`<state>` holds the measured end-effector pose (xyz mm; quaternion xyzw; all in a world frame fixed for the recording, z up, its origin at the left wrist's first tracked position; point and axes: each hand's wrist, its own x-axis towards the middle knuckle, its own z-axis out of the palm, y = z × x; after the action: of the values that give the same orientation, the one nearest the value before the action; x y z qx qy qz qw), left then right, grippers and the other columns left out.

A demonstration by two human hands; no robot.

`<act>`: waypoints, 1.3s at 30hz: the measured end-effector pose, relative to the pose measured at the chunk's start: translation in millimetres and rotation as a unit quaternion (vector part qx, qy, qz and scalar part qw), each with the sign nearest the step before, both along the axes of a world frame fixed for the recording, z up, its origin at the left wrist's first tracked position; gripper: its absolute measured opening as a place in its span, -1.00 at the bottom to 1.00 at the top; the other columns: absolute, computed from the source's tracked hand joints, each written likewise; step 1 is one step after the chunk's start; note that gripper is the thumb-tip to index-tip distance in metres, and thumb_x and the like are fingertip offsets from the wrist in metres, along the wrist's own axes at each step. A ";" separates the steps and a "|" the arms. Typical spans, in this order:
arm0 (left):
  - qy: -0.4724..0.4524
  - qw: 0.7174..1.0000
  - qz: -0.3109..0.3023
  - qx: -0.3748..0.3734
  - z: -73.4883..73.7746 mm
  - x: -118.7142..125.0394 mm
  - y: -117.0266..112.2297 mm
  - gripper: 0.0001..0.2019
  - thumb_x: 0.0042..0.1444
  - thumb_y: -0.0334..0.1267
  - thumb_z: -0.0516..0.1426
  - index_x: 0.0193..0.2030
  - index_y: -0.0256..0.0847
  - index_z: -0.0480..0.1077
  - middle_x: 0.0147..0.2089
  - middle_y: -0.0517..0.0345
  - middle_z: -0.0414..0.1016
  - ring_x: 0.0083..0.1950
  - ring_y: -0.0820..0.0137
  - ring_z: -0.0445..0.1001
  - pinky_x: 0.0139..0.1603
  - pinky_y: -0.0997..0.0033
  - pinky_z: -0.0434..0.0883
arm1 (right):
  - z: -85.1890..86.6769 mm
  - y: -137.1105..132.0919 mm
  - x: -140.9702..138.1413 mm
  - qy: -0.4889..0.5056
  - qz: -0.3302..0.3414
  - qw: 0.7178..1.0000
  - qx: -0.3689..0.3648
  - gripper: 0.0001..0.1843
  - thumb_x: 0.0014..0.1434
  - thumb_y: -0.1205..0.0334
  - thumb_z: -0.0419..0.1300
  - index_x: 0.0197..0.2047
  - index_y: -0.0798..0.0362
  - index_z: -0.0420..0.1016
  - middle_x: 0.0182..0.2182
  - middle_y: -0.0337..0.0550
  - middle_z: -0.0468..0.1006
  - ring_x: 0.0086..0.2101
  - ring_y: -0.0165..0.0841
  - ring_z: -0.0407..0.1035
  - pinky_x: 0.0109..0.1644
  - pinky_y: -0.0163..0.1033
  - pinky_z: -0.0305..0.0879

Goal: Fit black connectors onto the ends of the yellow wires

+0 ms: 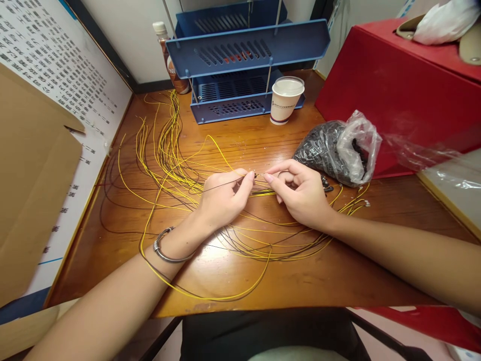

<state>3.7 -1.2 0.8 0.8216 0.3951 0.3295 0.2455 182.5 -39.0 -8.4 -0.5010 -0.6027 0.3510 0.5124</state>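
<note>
My left hand (222, 196) pinches the end of a thin dark wire (220, 186) between thumb and forefinger, above the wooden desk (300, 281). My right hand (298, 193) faces it, fingers pinched together at a tiny dark part (256, 175) right at the wire's tip; the two fingertips almost touch. Under and around both hands lies a loose tangle of yellow and dark wires (169, 155), looping from the back left to the front edge. A metal bracelet (165, 246) sits on my left wrist.
A clear plastic bag of small black parts (338, 150) lies right of my hands. Behind are a paper cup (286, 99), a blue stacked letter tray (244, 65) and a bottle (169, 60). A red box (406, 85) stands at right, cardboard (33, 175) at left.
</note>
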 end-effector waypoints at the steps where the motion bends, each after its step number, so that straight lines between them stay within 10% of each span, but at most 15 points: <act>1: -0.001 1.000 -0.002 -0.001 0.3 -0.1 0.0 -0.59 0.38 -0.19 -0.01 -0.46 -0.24 0.47 -0.49 0.15 0.54 -0.47 0.48 0.46 -0.35 0.45 0.34 | -0.1 0.0 0.1 0.002 0.001 1.000 -0.001 -0.86 0.27 0.17 0.26 -0.24 0.07 0.47 -0.70 -0.44 0.28 -0.67 -0.51 0.16 -0.55 -0.29 0.03; 39: 0.001 0.999 -0.042 -0.025 1.3 -2.5 0.5 -0.65 0.37 -0.18 -0.01 -0.35 -0.25 0.49 -0.44 0.14 0.56 -0.43 0.46 0.49 -0.33 0.47 0.37 | 0.6 0.6 -0.5 0.010 0.002 1.000 -0.004 -0.81 0.25 0.11 0.28 -0.27 0.06 0.48 -0.72 -0.43 0.29 -0.67 -0.51 0.15 -0.55 -0.29 0.04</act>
<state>1.2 -0.8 2.1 0.8316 0.3684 0.3077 0.2795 182.0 -38.4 -7.7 -0.4987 -0.5969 0.3593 0.5156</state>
